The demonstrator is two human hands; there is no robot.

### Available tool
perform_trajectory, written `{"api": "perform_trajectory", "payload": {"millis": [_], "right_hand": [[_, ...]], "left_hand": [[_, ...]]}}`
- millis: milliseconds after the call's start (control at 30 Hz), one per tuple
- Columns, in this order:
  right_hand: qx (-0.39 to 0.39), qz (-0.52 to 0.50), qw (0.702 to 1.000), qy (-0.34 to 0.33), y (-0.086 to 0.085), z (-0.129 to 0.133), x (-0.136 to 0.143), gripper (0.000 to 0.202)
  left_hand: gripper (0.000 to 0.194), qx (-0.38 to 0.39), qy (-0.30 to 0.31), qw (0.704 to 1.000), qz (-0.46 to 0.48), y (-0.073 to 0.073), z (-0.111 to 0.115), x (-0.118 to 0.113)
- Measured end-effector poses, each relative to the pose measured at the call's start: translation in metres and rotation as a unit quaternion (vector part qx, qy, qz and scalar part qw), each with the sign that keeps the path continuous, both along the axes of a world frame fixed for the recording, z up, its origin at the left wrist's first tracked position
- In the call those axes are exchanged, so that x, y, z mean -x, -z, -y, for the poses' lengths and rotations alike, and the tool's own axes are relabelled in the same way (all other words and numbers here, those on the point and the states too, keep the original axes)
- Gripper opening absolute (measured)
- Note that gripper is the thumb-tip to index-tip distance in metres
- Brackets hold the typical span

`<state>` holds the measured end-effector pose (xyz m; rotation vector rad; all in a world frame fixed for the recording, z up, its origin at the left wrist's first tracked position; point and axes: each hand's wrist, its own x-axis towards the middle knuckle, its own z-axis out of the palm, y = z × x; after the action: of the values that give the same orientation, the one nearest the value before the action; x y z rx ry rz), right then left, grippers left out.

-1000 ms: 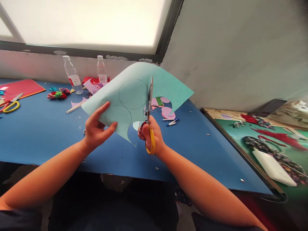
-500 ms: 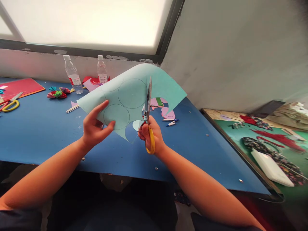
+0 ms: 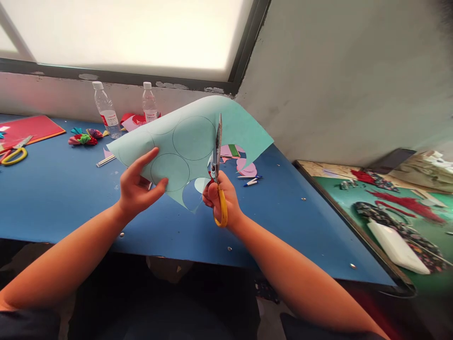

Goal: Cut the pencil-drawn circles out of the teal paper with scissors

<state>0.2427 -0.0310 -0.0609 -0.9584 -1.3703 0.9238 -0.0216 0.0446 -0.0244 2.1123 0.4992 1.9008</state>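
My left hand [image 3: 140, 185] grips a light teal sheet of paper [image 3: 244, 120] near its lower left edge, thumb and index finger on the front and the other fingers behind. Drawn circles mark the sheet, and rounded pieces are cut out of its lower edge. My right hand [image 3: 226, 196] is closed around the yellow handles of a pair of scissors [image 3: 218, 141]. Their blades point upward against the paper, beside the upper drawn circle. The paper curves and is held above the blue table [image 3: 170, 236]. A pale cut circle [image 3: 201, 184] shows below the sheet.
Two plastic bottles [image 3: 108, 113] stand by the wall, near colourful fabric pieces [image 3: 86, 136]. Further left lie other scissors [image 3: 16, 156] and a red folder [image 3: 35, 132]. Pink paper circles [image 3: 247, 167] and pens [image 3: 252, 182] lie right of centre. A green table [image 3: 336, 189] holds a white box-like object [image 3: 398, 245].
The sheet's left corner has dropped slightly to the left along with my left hand. The scissors stay at nearly the same place on the paper; the whole view shifts a little.
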Motion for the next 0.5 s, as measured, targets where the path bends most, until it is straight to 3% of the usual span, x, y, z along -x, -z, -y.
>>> {"api": "perform_trajectory", "payload": {"millis": [133, 333, 500], "right_hand": [[-0.011, -0.019, 0.999, 0.024, -0.0006, 0.0000, 0.0007, 0.079], [-0.001, -0.019, 1.000, 0.020, -0.0045, 0.0003, 0.0011, 0.080], [0.006, -0.019, 1.000, 0.021, -0.0066, 0.0004, 0.0018, 0.081]], "left_hand": [[0.070, 0.012, -0.002, 1.000, 0.009, 0.0026, -0.0021, -0.0002], [0.081, 0.023, 0.023, 0.999, 0.028, 0.0063, -0.0057, -0.0018], [0.079, 0.031, 0.031, 0.998, 0.038, 0.0058, -0.0048, -0.0014]]}}
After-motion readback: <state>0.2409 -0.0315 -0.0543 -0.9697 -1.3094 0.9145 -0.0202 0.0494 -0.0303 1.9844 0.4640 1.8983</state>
